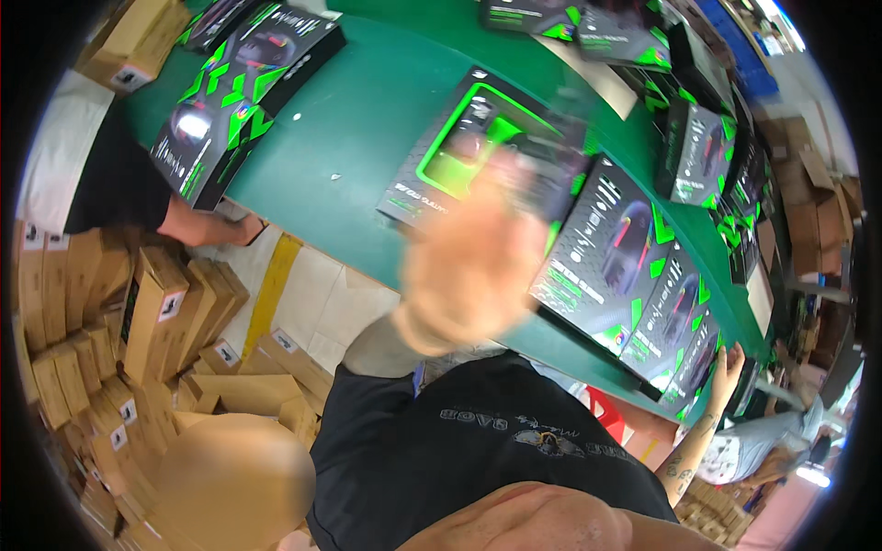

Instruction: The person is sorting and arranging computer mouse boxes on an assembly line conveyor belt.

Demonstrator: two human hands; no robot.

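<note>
My left hand point(478, 257) is smeared by motion above the near edge of the green table, so its fingers do not show clearly. Beneath and beyond it lies a black box with a bright green-framed front point(469, 142). A blurred, partly see-through dark shape point(560, 147) is beside that hand; I cannot make out what it is or whether the hand holds it. On the right, a row of black and green mouse boxes point(602, 257) lies along the table edge. My right hand point(729, 372) rests with fingers stretched against the row's near right end.
More black and green boxes point(698, 147) are piled at the far right, and others point(220, 119) lie at the left. A co-worker's hand point(234, 230) is by the left table edge. Brown cartons point(156, 294) crowd the floor at lower left. Another person point(763, 445) is at right.
</note>
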